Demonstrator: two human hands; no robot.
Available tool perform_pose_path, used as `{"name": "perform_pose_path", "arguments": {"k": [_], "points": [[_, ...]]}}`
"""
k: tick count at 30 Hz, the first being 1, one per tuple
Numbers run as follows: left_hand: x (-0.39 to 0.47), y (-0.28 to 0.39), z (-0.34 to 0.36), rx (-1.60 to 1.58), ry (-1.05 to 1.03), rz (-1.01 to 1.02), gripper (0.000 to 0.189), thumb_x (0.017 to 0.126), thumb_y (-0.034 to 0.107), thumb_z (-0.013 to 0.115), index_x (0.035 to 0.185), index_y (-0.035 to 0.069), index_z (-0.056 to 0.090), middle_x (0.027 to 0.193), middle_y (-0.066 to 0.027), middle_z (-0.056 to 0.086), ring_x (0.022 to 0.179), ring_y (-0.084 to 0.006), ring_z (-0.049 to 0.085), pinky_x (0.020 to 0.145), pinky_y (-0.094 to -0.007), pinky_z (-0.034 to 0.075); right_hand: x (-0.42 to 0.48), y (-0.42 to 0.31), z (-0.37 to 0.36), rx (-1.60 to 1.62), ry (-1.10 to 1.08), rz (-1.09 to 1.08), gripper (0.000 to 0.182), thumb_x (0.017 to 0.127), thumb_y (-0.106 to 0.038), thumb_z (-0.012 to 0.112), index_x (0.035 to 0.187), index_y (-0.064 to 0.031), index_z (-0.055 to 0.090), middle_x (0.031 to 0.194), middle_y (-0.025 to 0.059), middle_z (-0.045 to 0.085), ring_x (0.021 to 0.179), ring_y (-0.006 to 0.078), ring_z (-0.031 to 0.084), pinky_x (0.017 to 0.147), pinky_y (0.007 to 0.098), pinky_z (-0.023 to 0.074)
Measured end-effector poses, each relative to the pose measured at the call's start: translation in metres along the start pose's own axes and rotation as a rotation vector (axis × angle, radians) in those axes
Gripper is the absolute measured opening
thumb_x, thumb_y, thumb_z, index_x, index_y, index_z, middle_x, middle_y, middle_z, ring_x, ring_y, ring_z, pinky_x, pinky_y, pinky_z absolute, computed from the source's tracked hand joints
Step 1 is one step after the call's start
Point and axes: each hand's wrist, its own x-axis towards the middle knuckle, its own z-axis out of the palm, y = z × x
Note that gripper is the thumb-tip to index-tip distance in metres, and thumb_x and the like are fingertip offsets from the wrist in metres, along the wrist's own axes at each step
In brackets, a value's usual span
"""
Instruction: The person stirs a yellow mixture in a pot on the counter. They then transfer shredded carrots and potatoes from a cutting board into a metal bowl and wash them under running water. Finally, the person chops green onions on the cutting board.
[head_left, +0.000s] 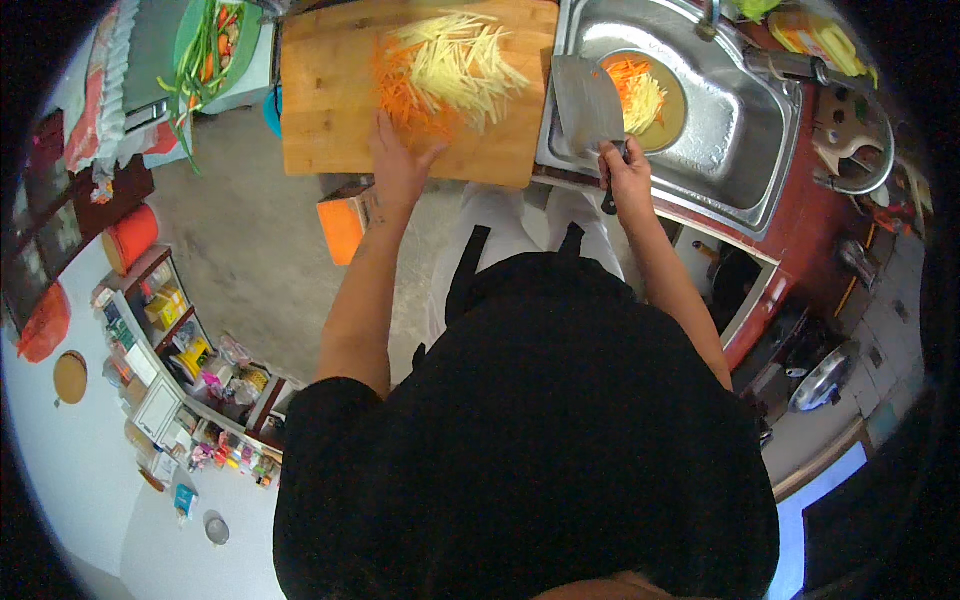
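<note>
On a wooden cutting board (330, 90) lies a heap of pale yellow vegetable shreds (457, 67), with orange shreds, likely carrot, (405, 97) along its left and lower side. My left hand (401, 165) rests at the lower left of the orange shreds, fingers apart, holding nothing that I can see. My right hand (626, 176) grips the dark handle of a cleaver (589, 101). Its broad blade is over the left rim of the steel sink (720, 150). Inside the sink, a round bowl (671, 94) holds orange and pale yellow shreds (637, 94).
A green basket (191, 34) with scallions and other vegetables stands at the upper left. The faucet (706, 26) reaches over the sink's far edge. A yellow bottle (814, 41) lies beyond the sink. An orange box (341, 225) is below the board.
</note>
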Motion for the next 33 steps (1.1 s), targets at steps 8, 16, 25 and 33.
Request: {"name": "perform_pose_path", "arguments": {"k": [8, 16, 25, 33], "points": [[0.015, -0.038, 0.027, 0.106, 0.052, 0.16, 0.122, 0.063, 0.068, 0.07, 0.142, -0.009, 0.018, 0.145, -0.0363, 0.018, 0.135, -0.0512, 0.019, 0.11, -0.0564, 0.021, 0.009, 0.032, 0.046, 0.003, 0.064, 0.024, 0.01, 0.09, -0.015, 0.06, 0.094, -0.0074, 0.055, 0.064, -0.0018, 0.05, 0.048, 0.0065, 0.042, 0.042, 0.0227, 0.0365], [0.073, -0.02, 0.039, -0.104, 0.152, 0.181, 0.115, 0.067, 0.064, 0.071, 0.14, -0.009, 0.022, 0.145, -0.0319, 0.022, 0.136, -0.0474, 0.021, 0.111, -0.0546, 0.02, 0.009, 0.038, 0.109, -0.203, -0.011, -0.039, 0.018, 0.091, -0.018, 0.06, 0.104, -0.0066, 0.057, 0.077, 0.002, 0.058, 0.062, 0.0079, 0.048, 0.055, 0.0253, 0.0409], [0.065, 0.029, 0.055, -0.287, 0.268, 0.063, 0.08, 0.07, 0.042, 0.077, 0.134, 0.006, 0.045, 0.141, -0.0252, 0.031, 0.129, -0.0437, 0.033, 0.104, -0.0518, 0.032, 0.012, 0.052, 0.165, -0.492, -0.019, -0.218, 0.031, 0.083, -0.026, 0.06, 0.101, -0.0016, 0.058, 0.075, 0.0146, 0.061, 0.066, 0.0241, 0.059, 0.062, 0.0368, 0.0464], [0.058, 0.032, 0.056, -0.37, 0.373, -0.061, 0.045, 0.08, 0.015, 0.069, 0.122, 0.004, 0.057, 0.134, -0.019, 0.042, 0.125, -0.0402, 0.038, 0.103, -0.0493, 0.033, 0.007, 0.028, 0.175, -0.361, -0.204, 0.001, 0.029, 0.08, -0.022, 0.058, 0.098, 0.0006, 0.061, 0.077, 0.0166, 0.061, 0.071, 0.0253, 0.06, 0.066, 0.0369, 0.0468]]}}
